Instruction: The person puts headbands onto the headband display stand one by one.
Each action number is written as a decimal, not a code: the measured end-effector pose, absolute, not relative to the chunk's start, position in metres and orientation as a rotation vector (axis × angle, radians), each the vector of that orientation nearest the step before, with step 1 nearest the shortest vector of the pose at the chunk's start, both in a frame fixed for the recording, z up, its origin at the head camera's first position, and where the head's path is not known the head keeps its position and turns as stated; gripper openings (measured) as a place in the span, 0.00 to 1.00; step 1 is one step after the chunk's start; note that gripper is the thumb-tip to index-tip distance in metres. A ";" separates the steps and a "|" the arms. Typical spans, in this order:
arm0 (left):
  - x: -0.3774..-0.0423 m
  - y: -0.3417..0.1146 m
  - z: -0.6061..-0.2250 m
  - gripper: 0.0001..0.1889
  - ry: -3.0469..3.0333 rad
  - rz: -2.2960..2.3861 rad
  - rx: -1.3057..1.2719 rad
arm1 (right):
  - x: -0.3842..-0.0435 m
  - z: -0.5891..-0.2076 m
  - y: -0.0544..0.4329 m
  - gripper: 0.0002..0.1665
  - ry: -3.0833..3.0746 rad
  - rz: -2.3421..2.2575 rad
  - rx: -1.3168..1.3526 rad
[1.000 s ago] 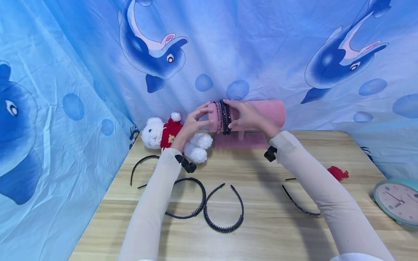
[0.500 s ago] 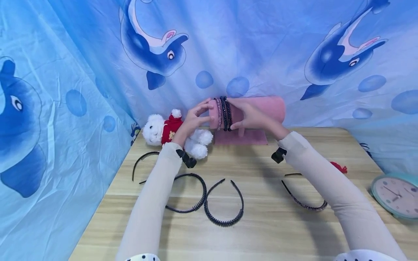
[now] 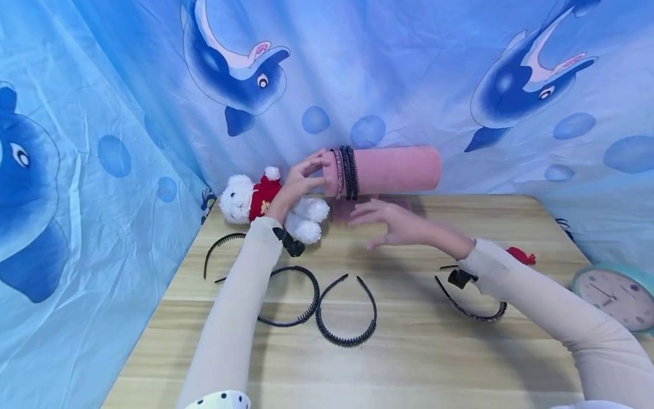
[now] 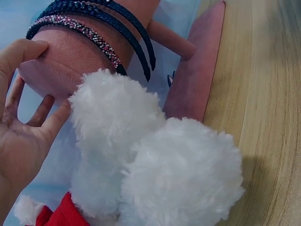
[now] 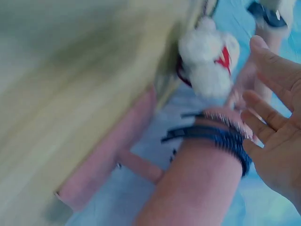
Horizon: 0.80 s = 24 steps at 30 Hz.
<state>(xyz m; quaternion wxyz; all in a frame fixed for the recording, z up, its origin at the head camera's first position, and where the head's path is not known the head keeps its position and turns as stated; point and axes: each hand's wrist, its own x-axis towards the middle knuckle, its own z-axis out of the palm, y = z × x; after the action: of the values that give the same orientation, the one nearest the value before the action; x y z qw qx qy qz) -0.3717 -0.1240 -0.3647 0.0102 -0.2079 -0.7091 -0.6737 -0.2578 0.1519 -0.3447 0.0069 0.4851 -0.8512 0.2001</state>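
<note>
In the head view, the left hand (image 3: 296,186) is being used to grip the left end of the roll (image 3: 398,168), while the right hand (image 3: 395,222), spread and holding nothing, is being held in front of the roll, below the bands (image 3: 350,173) being carried around it. Parts of the loose bands (image 3: 347,343) are being covered by the sleeves (image 3: 232,318). In the left wrist view, some fingertips are being hidden behind the roll's end; probably the row is best being guarded by steady, light pressure there, without tilting. In the right wrist view, the dark bands are being merged by blur, their count not being made clear.
</note>
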 end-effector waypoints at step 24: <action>-0.373 -0.122 -0.361 0.22 -2.206 -2.204 -0.592 | -0.203 -0.413 0.157 0.16 -2.612 0.537 2.016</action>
<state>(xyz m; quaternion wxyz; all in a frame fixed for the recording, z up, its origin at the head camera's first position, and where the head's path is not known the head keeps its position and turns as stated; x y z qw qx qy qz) -0.3727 -0.1221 -0.3608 -0.0164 -0.1865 -0.6949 -0.6943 -0.2034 0.1568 -0.4132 -0.1006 0.6000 -0.7774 0.1598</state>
